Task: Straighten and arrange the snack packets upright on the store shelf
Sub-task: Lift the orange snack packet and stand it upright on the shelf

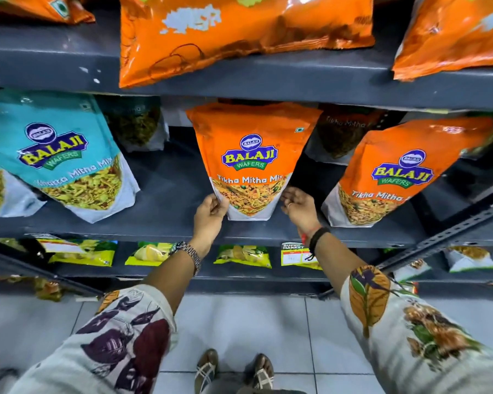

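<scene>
Flanking orange packet [252, 155], both hands [211, 214].

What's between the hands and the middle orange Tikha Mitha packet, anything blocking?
Nothing visible. The left hand already pinches the middle orange packet at its lower left edge. The right hand sits at its lower right corner; actual contact there is unclear. Neighbouring packets stand apart on the grey shelf.

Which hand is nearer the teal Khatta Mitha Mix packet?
Left. The left hand grips the middle orange packet's lower left corner, right of the teal packet. The right hand is at its far edge.
</scene>
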